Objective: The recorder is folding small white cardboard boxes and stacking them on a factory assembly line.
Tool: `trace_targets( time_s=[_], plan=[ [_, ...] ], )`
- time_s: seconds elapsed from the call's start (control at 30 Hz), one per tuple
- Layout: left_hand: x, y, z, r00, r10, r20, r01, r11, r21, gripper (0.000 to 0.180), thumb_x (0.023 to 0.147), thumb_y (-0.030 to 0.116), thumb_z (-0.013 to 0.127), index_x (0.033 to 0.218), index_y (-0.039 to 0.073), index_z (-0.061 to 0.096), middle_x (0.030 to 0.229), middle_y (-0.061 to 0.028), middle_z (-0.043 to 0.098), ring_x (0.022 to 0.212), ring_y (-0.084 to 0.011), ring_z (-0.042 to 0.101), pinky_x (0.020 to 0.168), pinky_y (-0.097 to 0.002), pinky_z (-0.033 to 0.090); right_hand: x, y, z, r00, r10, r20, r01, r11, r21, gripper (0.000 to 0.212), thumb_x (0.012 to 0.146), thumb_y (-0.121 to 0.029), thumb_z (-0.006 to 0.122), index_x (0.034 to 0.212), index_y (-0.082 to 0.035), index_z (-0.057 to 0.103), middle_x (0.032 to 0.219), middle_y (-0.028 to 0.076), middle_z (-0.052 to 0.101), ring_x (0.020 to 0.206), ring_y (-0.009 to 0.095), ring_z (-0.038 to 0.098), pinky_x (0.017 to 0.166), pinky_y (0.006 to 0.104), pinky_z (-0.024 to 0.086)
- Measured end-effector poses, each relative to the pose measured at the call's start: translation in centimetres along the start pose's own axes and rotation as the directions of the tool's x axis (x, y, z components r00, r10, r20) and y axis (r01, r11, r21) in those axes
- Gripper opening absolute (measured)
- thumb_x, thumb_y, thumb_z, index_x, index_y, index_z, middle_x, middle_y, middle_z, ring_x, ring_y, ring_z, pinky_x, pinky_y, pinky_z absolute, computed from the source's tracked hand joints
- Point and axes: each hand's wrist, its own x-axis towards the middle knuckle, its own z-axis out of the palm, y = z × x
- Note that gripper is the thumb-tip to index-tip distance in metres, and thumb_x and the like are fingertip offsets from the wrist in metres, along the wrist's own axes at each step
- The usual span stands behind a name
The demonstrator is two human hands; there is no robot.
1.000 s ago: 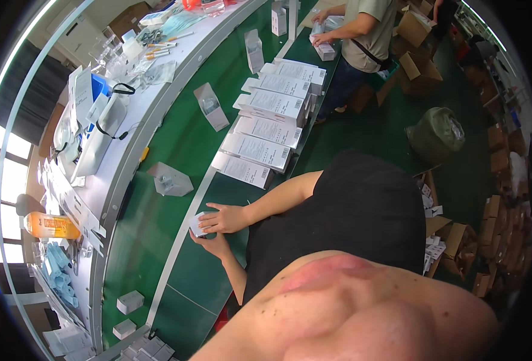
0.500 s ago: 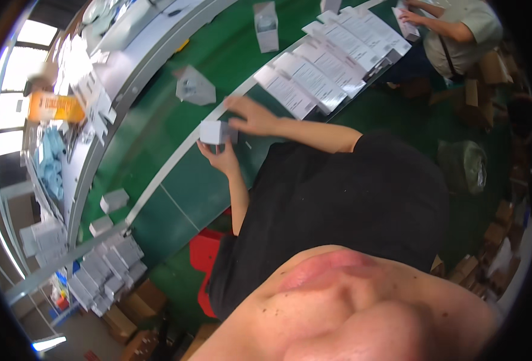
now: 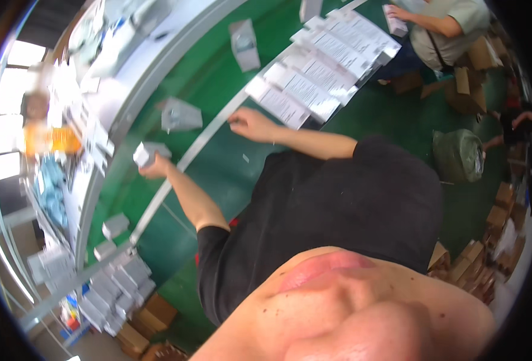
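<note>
My left hand [image 3: 154,168] is closed round a small white box [image 3: 147,151], held out over the green conveyor belt beyond its pale edge rail. My right hand [image 3: 253,125] hovers by the rail [image 3: 221,117], fingers loosely curled and a little apart, with nothing visible in it. Nearest to it are flat white printed cartons [image 3: 275,102], overlapping in a row toward the upper right. On the belt between my hands and the far side stands another white box [image 3: 182,115], its flaps raised. Below my right hand, a tiny white scrap [image 3: 245,157] lies on the green tabletop.
Farther up the belt is an open white box [image 3: 244,45]; two small boxes [image 3: 115,225] sit down the belt. White boxes [image 3: 118,283] are piled at its lower left end. A co-worker [image 3: 452,30] handles a box at the upper right. Brown cartons [image 3: 467,265] stand right.
My left hand has carried the white box leftward, from beside my right hand to over the belt. My right hand has come away from the box. The view has shifted slightly.
</note>
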Motion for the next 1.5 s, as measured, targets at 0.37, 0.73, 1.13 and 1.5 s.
trace_targets(
  time_s=[0.37,0.73,1.13,1.5],
  plan=[
    [-6.4,4.5,1.5,0.882,0.161,0.443,0.104,0.851,-0.516,0.047,0.089,0.013,0.062,0.132,-0.005,0.054,0.122,-0.0223,0.063,0.108,-0.0295,0.063,0.096,-0.0328,0.048,-6.6,-2.3,-3.3,0.935,0.185,0.302,-0.198,0.980,0.013,0.027,0.096,-0.022,0.061,0.114,-0.004,0.070,0.105,0.010,0.073,0.087,0.022,0.068,0.079,0.0318,0.054],
    [-14.5,5.3,-2.4,0.894,0.314,0.319,-0.190,0.912,-0.364,0.032,0.091,0.015,0.059,0.115,-0.004,0.065,0.103,-0.0201,0.070,0.090,-0.0319,0.065,0.082,-0.0355,0.052,-3.5,1.5,1.0,0.993,-0.064,0.103,0.078,0.987,-0.142,0.049,0.100,-0.029,0.059,0.139,0.000,0.052,0.134,0.016,0.060,0.104,0.027,0.063,0.091,0.0334,0.050],
    [-27.5,6.0,-7.7,0.717,0.305,0.627,0.174,0.793,-0.585,0.043,0.099,0.020,0.055,0.136,-0.003,0.051,0.130,-0.0228,0.058,0.111,-0.0317,0.060,0.098,-0.0376,0.046,-3.4,1.6,-0.3,0.980,0.112,0.166,-0.140,0.977,0.164,0.055,0.103,-0.028,0.054,0.147,0.001,0.038,0.133,0.019,0.057,0.107,0.027,0.059,0.091,0.0335,0.048],
    [-27.9,6.9,-8.1,0.589,0.637,0.497,-0.222,0.720,-0.658,0.041,0.100,0.018,0.058,0.134,-0.003,0.053,0.140,-0.0225,0.050,0.121,-0.0368,0.054,0.102,-0.0391,0.043,-3.6,-0.4,-1.4,0.996,0.034,0.079,-0.041,0.995,0.092,0.041,0.100,-0.022,0.055,0.135,-0.003,0.051,0.129,0.014,0.060,0.104,0.027,0.061,0.091,0.0340,0.048]
  ],
)
